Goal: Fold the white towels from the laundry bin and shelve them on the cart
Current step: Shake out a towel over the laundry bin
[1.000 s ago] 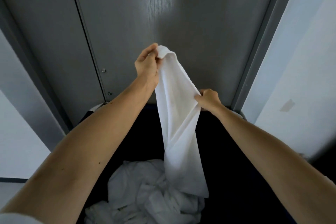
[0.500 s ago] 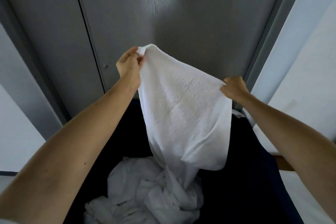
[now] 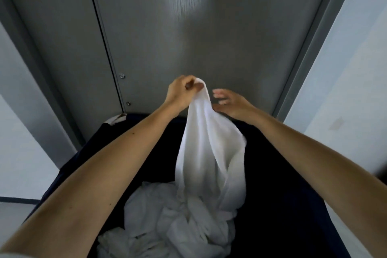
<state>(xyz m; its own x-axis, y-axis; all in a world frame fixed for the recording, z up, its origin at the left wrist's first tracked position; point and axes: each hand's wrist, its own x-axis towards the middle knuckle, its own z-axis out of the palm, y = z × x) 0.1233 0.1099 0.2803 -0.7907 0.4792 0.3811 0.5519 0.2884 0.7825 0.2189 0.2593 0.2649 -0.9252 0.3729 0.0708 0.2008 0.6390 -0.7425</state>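
A white towel [image 3: 211, 144] hangs from my left hand [image 3: 184, 92], which pinches its top corner above the dark laundry bin [image 3: 293, 205]. The towel's lower end reaches down to a crumpled heap of white towels [image 3: 167, 222] in the bin. Just to the right of the towel's top is my right hand [image 3: 232, 101], its fingers spread and nothing in its grip. Both forearms stretch forward over the bin. The cart is not in view.
A grey door [image 3: 188, 37] with a metal frame stands right behind the bin. White walls [image 3: 345, 90] flank it on both sides. The bin's dark fabric sides fill the lower view.
My right hand has let go of the towel's edge and come in toward my left hand. The towel, held spread half a second ago, now hangs bunched from my left hand, which has dropped lower.
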